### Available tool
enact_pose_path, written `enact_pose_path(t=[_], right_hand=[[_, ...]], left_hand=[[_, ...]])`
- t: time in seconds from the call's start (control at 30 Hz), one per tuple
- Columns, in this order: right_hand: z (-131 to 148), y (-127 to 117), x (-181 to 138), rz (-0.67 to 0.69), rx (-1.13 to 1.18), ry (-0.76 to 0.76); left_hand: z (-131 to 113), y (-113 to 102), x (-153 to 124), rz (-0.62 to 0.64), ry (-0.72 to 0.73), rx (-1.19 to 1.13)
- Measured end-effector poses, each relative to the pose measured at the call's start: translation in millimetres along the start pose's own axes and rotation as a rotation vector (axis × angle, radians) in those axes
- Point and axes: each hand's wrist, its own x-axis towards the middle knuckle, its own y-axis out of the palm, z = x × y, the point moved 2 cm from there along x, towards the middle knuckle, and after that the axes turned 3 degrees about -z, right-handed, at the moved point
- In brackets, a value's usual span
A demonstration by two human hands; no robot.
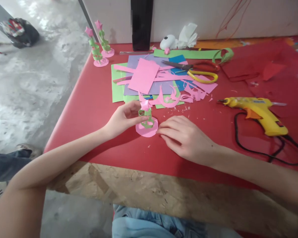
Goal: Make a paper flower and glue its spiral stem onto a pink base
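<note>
A small paper flower [146, 119] stands on the red table [94, 99]: a pink round base, a green spiral strip and a pink bloom on top. My left hand [124, 117] pinches its green spiral and bloom from the left. My right hand [185, 137] lies on the table with fingers together, fingertips pressing the right edge of the pink base.
Two finished paper flowers [99, 49] stand at the far left corner. A pile of coloured paper sheets [149, 79] and pink scraps lies behind, with red-and-yellow scissors [196, 70] on it. A yellow glue gun [258, 112] with black cord lies at right.
</note>
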Motion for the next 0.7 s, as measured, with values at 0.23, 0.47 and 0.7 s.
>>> enact_pose_path(t=[0.23,0.47,0.7], right_hand=[[-1.9,12.3,-11.6,-0.028,-0.082,-0.074],[-2.3,20.0,-17.7,-0.032,-0.107,-0.081],[-1.7,21.3,-18.9,-0.033,-0.1,-0.078]], left_hand=[[2.9,1.0,-2.0,-0.063,0.058,0.068],[5.5,-0.3,-1.0,-0.071,0.041,0.086],[8.2,0.0,-1.6,-0.07,0.031,0.068]])
